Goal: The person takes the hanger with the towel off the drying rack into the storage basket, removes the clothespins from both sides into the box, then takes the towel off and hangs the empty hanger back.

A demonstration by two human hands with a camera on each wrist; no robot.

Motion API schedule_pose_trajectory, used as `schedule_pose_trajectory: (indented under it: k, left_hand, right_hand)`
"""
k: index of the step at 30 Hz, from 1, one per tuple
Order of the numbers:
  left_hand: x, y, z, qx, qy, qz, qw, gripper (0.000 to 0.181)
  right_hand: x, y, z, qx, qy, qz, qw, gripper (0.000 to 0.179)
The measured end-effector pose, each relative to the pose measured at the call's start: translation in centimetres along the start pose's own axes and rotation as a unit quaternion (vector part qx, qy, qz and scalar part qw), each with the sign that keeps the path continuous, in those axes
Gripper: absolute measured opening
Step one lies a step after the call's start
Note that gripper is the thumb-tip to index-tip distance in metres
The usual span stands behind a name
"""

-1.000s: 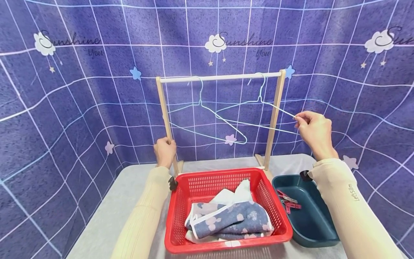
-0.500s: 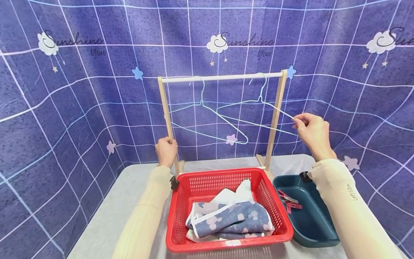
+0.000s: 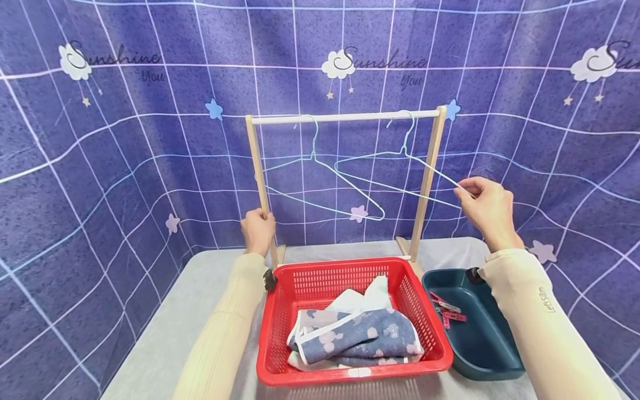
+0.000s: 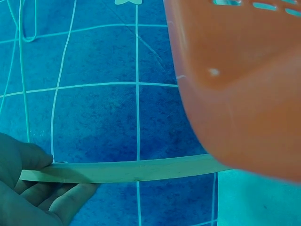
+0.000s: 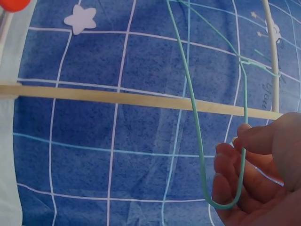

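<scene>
On a small drying rack with a white rail [image 3: 350,117] and wooden posts hang two pale green wire clothes hangers. My left hand [image 3: 258,230] grips the left post [image 3: 257,172] low down; the left wrist view shows thumb and fingers around the wood. With thumb and fingers my right hand [image 3: 489,211] pinches the sloping arm of the right hanger [image 3: 404,150], near its outer end. That hanger's hook sits over the rail. In the right wrist view the rounded end of its wire [image 5: 201,155] lies in front of the curled fingers. The left hanger [image 3: 313,156] hangs untouched.
In front of the rack stands a red basket [image 3: 355,379] with folded patterned cloths [image 3: 360,339]. To its right is a dark teal tub [image 3: 485,333] holding several pink and white clothespins [image 3: 452,316]. A blue printed curtain [image 3: 150,222] hangs behind the grey-white tabletop [image 3: 165,322].
My right thumb and fingers have shifted slightly on the hanger's arm, so more of the wire shows between them. The left hand keeps its hold on the post.
</scene>
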State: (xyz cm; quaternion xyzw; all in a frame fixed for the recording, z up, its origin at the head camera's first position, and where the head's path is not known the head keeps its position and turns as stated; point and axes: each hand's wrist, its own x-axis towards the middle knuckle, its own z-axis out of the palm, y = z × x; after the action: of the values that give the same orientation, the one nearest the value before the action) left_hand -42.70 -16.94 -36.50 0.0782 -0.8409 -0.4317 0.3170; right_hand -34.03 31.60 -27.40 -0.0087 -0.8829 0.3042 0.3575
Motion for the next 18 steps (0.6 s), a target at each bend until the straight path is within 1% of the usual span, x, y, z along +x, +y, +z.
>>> schedule_pose_trajectory:
  k: [5, 11, 14, 18]
  left_hand:
    - [0.0, 0.1, 0.0, 0.004, -0.002, -0.005, 1.0000, 0.020]
    - [0.2, 0.5, -0.2, 0.005, -0.009, -0.011, 0.9999, 0.020]
    - [0.2, 0.6, -0.3, 0.008, -0.013, -0.015, 0.9998, 0.019]
    - [0.3, 0.8, -0.6, 0.018, -0.030, -0.023, 0.9991, 0.017]
  right_hand:
    - [-0.2, 0.0, -0.3, 0.005, 0.009, 0.002, 0.9999, 0.033]
    - [-0.3, -0.5, -0.8, 0.007, 0.038, 0.005, 0.9992, 0.032]
    - [-0.6, -1.0, -0.9, 0.006, 0.057, -0.012, 0.9983, 0.030]
    - [-1.6, -1.7, -1.1, 0.008, 0.088, -0.051, 0.9948, 0.025]
